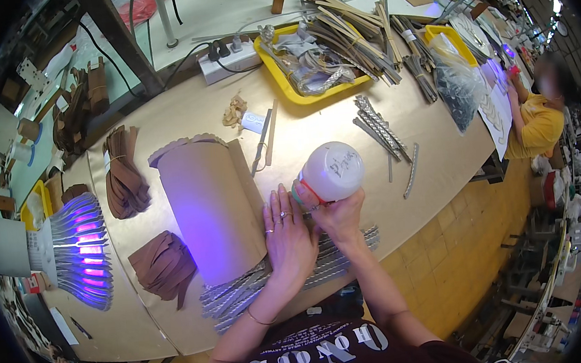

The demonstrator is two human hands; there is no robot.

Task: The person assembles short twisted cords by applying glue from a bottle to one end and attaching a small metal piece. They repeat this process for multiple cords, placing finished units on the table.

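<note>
Ideally, the right hand [342, 220], fingers wrapped around the white bottle [339, 167] at one o'clock from the left hand [289, 244], guides it gently while the left's straight, slightly parted fingers brace beside the brown roll [214, 216] at ten o'clock.

The bottle [336, 169] looks like smooth, cloudy white plastic. The curved sheet [213, 209] is matt brown card or heavy paper. Smooth brown paper seems to cover the table [434, 162], with a soft sheen. The tray [311, 99] is glossy yellow plastic, the bag [458, 84] thin, shiny clear plastic. The brown strips [124, 172] look matt; the braided strips [226, 302] look rough and silvery.
</note>
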